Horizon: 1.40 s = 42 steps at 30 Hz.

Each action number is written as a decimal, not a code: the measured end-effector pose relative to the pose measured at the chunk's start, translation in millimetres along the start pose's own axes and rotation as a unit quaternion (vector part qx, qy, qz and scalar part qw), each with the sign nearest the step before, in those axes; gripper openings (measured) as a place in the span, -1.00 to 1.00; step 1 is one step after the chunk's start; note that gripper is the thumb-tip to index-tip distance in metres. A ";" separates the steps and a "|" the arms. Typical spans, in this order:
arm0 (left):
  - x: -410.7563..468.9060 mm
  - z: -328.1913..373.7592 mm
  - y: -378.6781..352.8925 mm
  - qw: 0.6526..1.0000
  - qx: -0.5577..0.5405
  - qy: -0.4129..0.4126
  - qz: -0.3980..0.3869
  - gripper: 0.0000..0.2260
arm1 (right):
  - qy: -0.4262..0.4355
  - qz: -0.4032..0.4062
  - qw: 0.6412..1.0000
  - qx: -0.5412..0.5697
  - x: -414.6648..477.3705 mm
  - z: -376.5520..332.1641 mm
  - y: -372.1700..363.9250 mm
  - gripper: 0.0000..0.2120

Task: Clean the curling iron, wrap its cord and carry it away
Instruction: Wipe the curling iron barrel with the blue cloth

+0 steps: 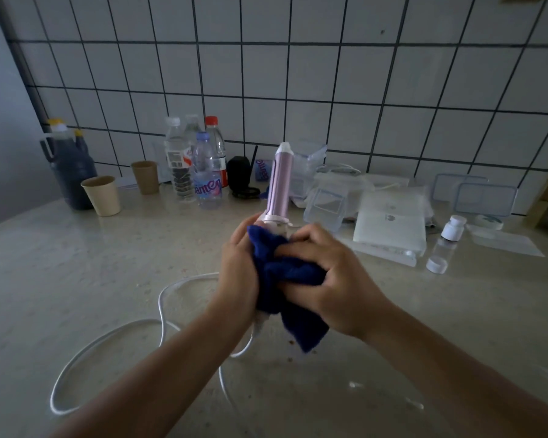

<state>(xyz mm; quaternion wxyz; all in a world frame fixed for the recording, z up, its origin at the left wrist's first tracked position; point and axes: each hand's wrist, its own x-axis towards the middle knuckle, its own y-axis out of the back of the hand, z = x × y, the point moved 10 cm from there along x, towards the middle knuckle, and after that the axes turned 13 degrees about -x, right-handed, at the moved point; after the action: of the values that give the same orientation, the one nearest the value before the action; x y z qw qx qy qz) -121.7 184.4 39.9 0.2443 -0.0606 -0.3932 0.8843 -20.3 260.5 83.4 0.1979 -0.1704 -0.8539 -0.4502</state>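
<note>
Pink and upright, the curling iron (278, 184) stands above the counter (76, 263) so its handle can be rubbed. Left hand (239, 263) closes round the handle; right hand (326, 279) squeezes a blue cloth (285, 273) against it. Its white cord (108, 343) trails loose below, unwrapped. Behind the iron, a bottle (207, 181) reads roughly "Ganten".

A pale pink metallic curling iron barrel with white tip (279, 181) is showing above a deep blue terry cloth (285, 273). A white looping cord (108, 339) is lying on a speckled beige countertop (76, 263); white wall tiles with dark grout (329, 74) are filling the background.
</note>
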 end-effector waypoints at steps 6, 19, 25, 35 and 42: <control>2.0 -0.2 -9.3 0.999 0.001 0.000 -0.050 -0.52 | -0.008 0.088 0.996 -0.010 5.1 5.5 30.8 -0.63; 4.4 -3.2 3.8 0.998 -0.018 0.057 0.005 -0.78 | 0.026 -0.021 0.999 -0.015 -0.4 -7.1 -6.9 -0.66; -4.8 -4.9 -19.9 0.996 0.057 0.002 -0.064 -0.76 | -0.028 0.186 0.982 0.004 3.4 9.3 59.3 -0.67; -0.7 7.5 -10.7 0.999 0.014 -0.017 -0.043 -0.89 | 0.019 0.063 0.998 -0.009 1.5 -5.7 17.6 -0.62; -15.8 10.0 -24.4 0.980 0.124 -0.098 -0.125 -0.96 | -0.019 0.154 0.988 0.012 4.1 10.3 53.0 -0.64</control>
<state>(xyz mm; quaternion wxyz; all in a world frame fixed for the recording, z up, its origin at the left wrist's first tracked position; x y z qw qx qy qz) -101.5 184.1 63.2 0.3194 0.1064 -0.3072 0.8901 -0.9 298.0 117.2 0.2506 -0.3062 -0.8264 -0.4007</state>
